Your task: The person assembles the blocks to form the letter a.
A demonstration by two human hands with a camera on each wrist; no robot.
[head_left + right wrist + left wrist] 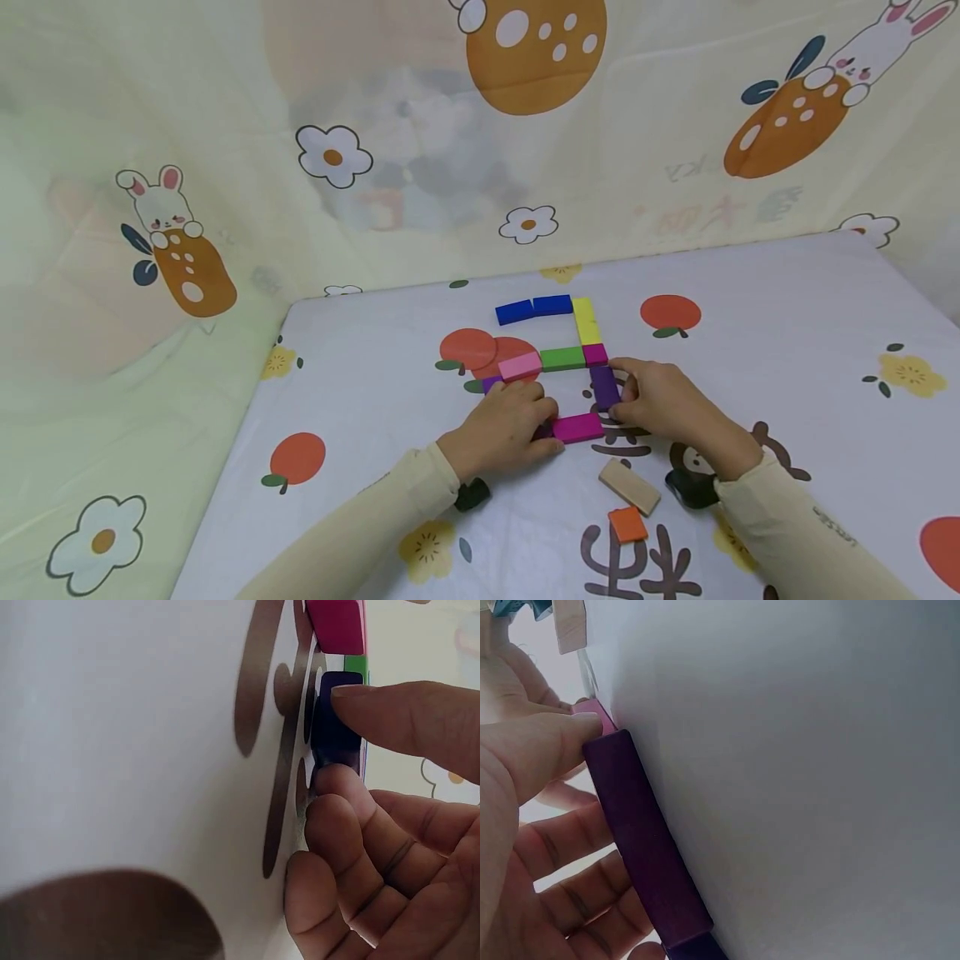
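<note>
Bunny cloth hangs behind the far edge of the table; left hand grips a plum block, right hand pinches a dark-purple block, maybe keeping them lined up.

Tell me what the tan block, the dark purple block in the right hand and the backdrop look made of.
Tan block: probably bare wood, matte, given its pale wood colour. Dark purple block: possibly painted wood, smooth, from its even, opaque colour; plastic isn't ruled out. Backdrop: thin plastic or fabric, translucent: shapes show through.
</note>
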